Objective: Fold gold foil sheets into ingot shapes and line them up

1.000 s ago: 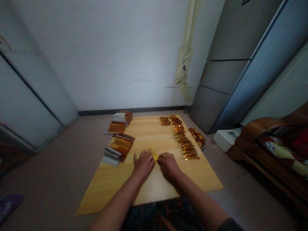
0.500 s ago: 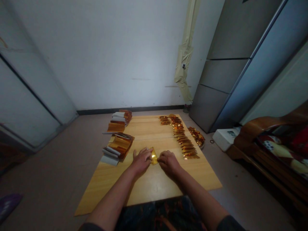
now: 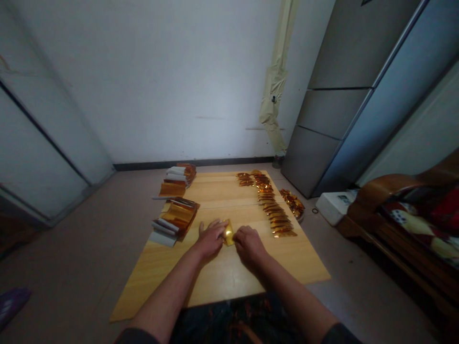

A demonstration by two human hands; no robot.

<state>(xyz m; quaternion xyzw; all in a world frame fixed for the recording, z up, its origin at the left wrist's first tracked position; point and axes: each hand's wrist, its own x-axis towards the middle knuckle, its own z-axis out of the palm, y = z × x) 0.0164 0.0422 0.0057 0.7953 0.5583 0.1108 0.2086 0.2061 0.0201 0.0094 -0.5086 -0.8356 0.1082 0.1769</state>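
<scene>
A small sheet of shiny gold foil paper (image 3: 229,233), curved up from the table, lies between my two hands. My left hand (image 3: 211,240) holds its left edge with thumb and fingers, while the little finger sticks out to the side. At the right edge my right hand (image 3: 250,244) is closed, its fingertips pinching the foil. Stacks of gold foil sheets with pale backs (image 3: 177,217) lie to the left of my left hand. Beyond my right hand runs a row of folded gold foil pieces (image 3: 274,210), overlapping one another.
The wooden table (image 3: 215,284) reaches from my lap toward the white wall. Another stack of foil sheets (image 3: 175,181) lies at its far left. On the floor at the right are a heap of gold pieces (image 3: 293,203), a white box (image 3: 333,206), a fridge (image 3: 319,114) and a wooden seat (image 3: 373,220).
My right hand has shifted very slightly left along the foil edge. My left hand and the foil look almost the same; the rest stands as before.
</scene>
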